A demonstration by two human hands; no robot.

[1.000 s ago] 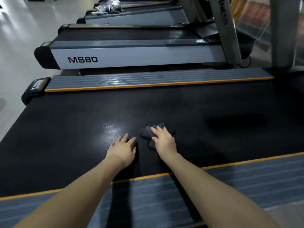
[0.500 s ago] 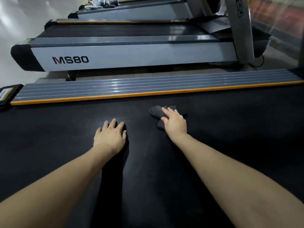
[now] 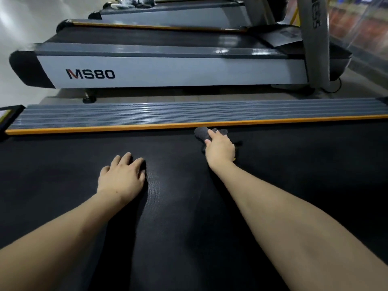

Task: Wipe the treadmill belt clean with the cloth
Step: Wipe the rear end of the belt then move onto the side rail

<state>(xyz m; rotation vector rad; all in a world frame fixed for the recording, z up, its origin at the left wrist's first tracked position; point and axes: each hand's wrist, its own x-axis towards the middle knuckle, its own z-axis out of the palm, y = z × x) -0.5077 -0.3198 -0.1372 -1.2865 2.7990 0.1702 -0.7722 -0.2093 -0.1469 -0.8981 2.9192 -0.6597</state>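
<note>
My right hand (image 3: 220, 147) lies flat, pressing the cloth (image 3: 202, 132) onto the belt (image 3: 189, 206), right beside the orange strip (image 3: 105, 129). The cloth pokes out past my fingers. My left hand (image 3: 122, 178) rests spread, farther from the strip.

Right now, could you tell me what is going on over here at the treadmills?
A person is wiping a treadmill belt by hand. The right hand presses a dark grey cloth flat on the belt, at its far edge beside the orange-trimmed side rail. The left hand rests flat on the belt, nearer the person, holding nothing. Another treadmill marked MS80 stands beyond.
</note>
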